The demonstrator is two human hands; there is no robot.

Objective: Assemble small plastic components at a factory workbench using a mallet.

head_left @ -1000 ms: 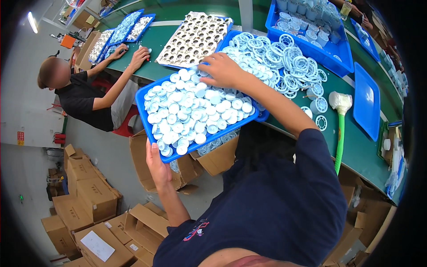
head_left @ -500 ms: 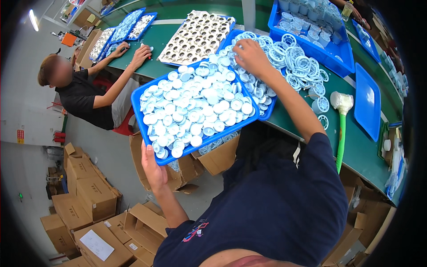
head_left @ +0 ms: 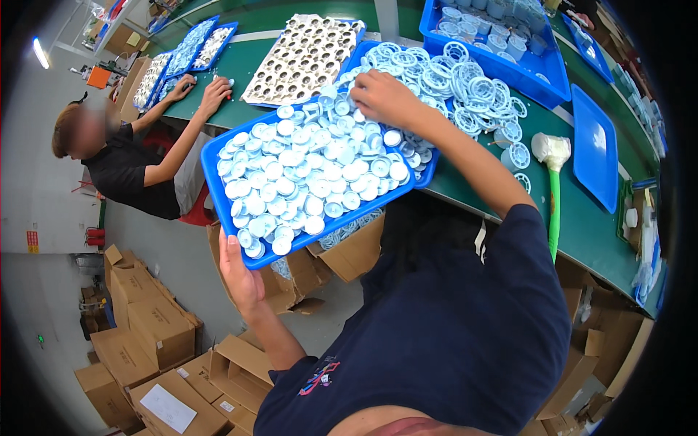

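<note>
My left hand [head_left: 243, 282] grips the near left corner of a blue tray [head_left: 211, 174], thumb on the rim and fingers underneath. The tray is tilted and heaped with pale blue round plastic caps [head_left: 291, 171]. Its far right side rests over a second blue tray [head_left: 427, 174] on the bench. Bent over the far right edge of the caps is my right hand [head_left: 385, 98], its fingers curled down; whatever is between them is hidden. Beside that hand lies a pile of pale blue plastic rings [head_left: 476, 83].
A grey-white moulded pulp tray [head_left: 305, 58] lies on the green bench [head_left: 545, 207]. Rightward are a deep blue bin [head_left: 549, 91] of cups, a mallet with a green handle [head_left: 554, 196] and a flat blue tray [head_left: 595, 145]. Cardboard boxes [head_left: 156, 320] stand left; a co-worker [head_left: 134, 171] sits there.
My right hand has moved left and slightly nearer, from the rings' edge to the caps. The tray of caps has shifted slightly left in view, with my left hand still on its corner.
</note>
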